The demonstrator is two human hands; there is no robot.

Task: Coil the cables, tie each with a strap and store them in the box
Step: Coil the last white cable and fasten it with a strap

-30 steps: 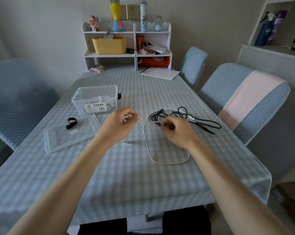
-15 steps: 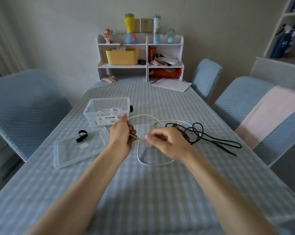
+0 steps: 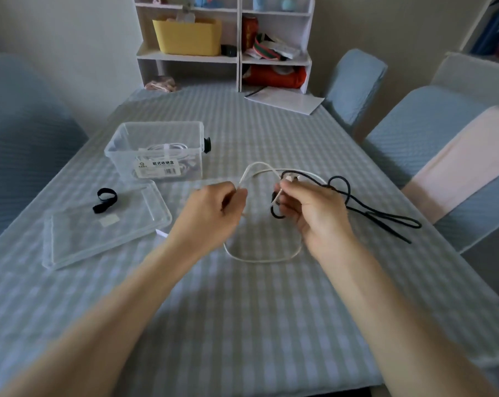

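At the centre of the frame both hands work the thin white rubbery cable (image 3: 261, 259). The left hand (image 3: 213, 213) has its fingers curled around one strand, and the right hand (image 3: 308, 210) pinches another strand near its end; a loop arches between them and a larger one sags onto the checked blue tablecloth (image 3: 242, 325) below.

The main risk is the loose black cord (image 3: 385, 217) lying tangled just right of the right hand — its near loop sits under those fingers and could get wound into the white coil.

If either grip slackens, the springy loops would likely spread open again.

The black hook-and-loop strap (image 3: 105, 199) rests on the clear plastic lid (image 3: 79, 242) at left — a one-handed reach, which may let the coil slip.

The clear plastic storage box (image 3: 156, 151), upper left of centre, holds a tied white bundle.
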